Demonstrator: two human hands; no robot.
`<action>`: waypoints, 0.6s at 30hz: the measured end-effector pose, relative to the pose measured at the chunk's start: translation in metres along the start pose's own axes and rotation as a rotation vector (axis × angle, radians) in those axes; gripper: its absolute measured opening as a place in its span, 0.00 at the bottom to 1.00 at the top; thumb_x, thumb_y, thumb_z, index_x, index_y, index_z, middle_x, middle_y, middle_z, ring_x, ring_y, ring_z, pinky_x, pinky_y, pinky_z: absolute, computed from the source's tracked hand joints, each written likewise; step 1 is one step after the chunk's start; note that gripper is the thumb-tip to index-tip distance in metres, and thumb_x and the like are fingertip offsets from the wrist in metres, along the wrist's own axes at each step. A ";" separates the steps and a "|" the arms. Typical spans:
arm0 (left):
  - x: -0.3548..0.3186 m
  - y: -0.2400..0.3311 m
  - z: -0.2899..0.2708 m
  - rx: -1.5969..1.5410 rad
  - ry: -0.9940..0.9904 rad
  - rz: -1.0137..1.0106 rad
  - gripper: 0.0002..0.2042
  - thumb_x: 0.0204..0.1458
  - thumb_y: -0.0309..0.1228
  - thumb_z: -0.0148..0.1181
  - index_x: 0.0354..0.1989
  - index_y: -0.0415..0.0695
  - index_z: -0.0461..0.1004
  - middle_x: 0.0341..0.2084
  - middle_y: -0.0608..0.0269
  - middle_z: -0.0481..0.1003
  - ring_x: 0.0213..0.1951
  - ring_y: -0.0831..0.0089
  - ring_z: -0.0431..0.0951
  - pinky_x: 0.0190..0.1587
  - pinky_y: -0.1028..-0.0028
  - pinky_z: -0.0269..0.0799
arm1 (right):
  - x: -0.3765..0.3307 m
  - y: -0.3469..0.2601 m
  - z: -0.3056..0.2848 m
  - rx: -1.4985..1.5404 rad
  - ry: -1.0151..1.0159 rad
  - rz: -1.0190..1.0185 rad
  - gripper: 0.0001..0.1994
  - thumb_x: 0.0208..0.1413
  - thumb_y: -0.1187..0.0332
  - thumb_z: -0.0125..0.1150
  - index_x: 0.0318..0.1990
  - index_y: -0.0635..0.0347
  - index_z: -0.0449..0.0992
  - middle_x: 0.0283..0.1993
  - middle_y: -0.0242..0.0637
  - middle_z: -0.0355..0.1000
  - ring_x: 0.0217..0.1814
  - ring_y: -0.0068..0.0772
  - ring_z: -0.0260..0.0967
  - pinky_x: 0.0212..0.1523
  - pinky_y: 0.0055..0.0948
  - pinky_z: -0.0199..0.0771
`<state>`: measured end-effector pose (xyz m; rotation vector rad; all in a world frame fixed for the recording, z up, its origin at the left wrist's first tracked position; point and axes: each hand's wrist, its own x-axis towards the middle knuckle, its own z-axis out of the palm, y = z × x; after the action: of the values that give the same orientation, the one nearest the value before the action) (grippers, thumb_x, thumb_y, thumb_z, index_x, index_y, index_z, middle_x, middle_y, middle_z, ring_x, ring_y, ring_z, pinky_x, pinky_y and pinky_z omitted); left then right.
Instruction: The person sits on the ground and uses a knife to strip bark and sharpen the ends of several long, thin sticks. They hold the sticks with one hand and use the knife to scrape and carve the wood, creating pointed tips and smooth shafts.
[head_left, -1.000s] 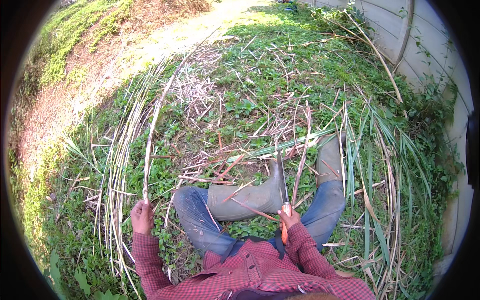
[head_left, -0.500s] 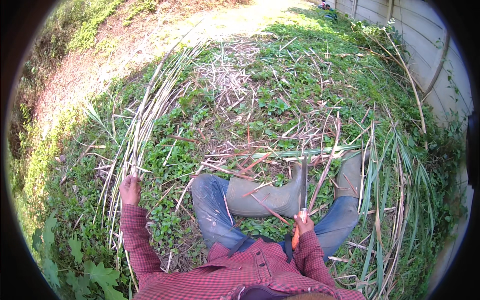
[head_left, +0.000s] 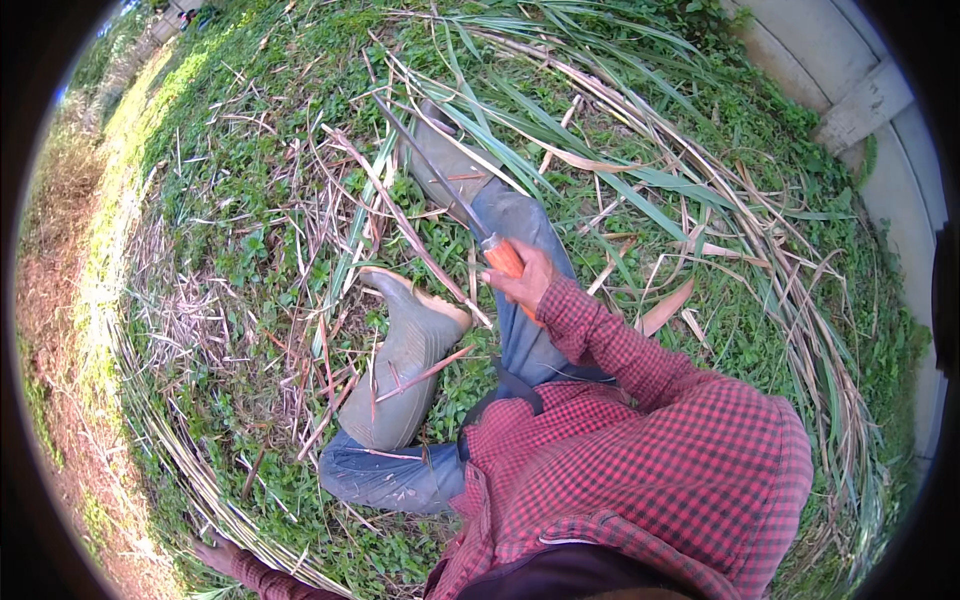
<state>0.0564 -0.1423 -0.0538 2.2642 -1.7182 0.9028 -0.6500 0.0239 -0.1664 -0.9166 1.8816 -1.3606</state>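
My right hand (head_left: pixel 527 274) is closed around the orange handle of a machete (head_left: pixel 432 168). Its long, narrow blade points away from me, above my right leg and boot. At the lower left, my left hand (head_left: pixel 213 551) is stretched out with its fingers apart and nothing visible in them. Beside that hand lies a long bundle of pale, stripped cane stalks (head_left: pixel 208 490) on the ground. To my right lies a heap of leafy cane stalks (head_left: pixel 690 165), with long green blades and dry leaves among them.
My legs are spread on the weedy ground, in grey rubber boots (head_left: pixel 400 365). Dry peelings (head_left: pixel 200 315) and loose pieces of stalk are scattered ahead of them. A pale panel wall (head_left: pixel 800 50) runs along the right. Sunlit bare soil (head_left: pixel 75 440) lies at the far left.
My view has swung to the right, over the leafy heap. My left hand has come off the stripped stalks and its fingers have spread. The machete stays in my right hand, now tilted leftward.
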 end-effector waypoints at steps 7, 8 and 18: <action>-0.091 0.108 0.096 -0.416 -0.534 0.010 0.22 0.49 0.31 0.54 0.54 0.42 0.60 0.50 0.50 0.64 0.52 0.57 0.64 0.51 0.63 0.64 | 0.090 0.022 -0.228 -1.014 0.458 0.343 0.21 0.40 0.58 0.59 0.43 0.56 0.67 0.39 0.48 0.71 0.42 0.49 0.69 0.43 0.41 0.68; -0.101 0.124 0.104 -0.716 -0.657 -0.013 0.22 0.49 0.32 0.55 0.53 0.40 0.61 0.47 0.51 0.66 0.47 0.61 0.68 0.48 0.65 0.65 | 0.091 0.044 -0.265 -1.018 0.542 0.382 0.22 0.40 0.58 0.59 0.44 0.55 0.67 0.40 0.48 0.71 0.43 0.48 0.69 0.44 0.41 0.68; -0.106 0.087 0.162 -0.723 -1.067 -0.261 0.15 0.47 0.29 0.56 0.44 0.39 0.67 0.31 0.59 0.71 0.33 0.74 0.69 0.35 0.76 0.65 | 0.082 0.189 -0.415 -0.863 0.786 0.697 0.27 0.39 0.56 0.60 0.49 0.56 0.66 0.46 0.49 0.68 0.49 0.48 0.65 0.49 0.38 0.65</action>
<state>0.0190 -0.1595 -0.2621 2.3829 -1.5163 -1.0210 -1.0653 0.2138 -0.2459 0.0662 3.0807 -0.4398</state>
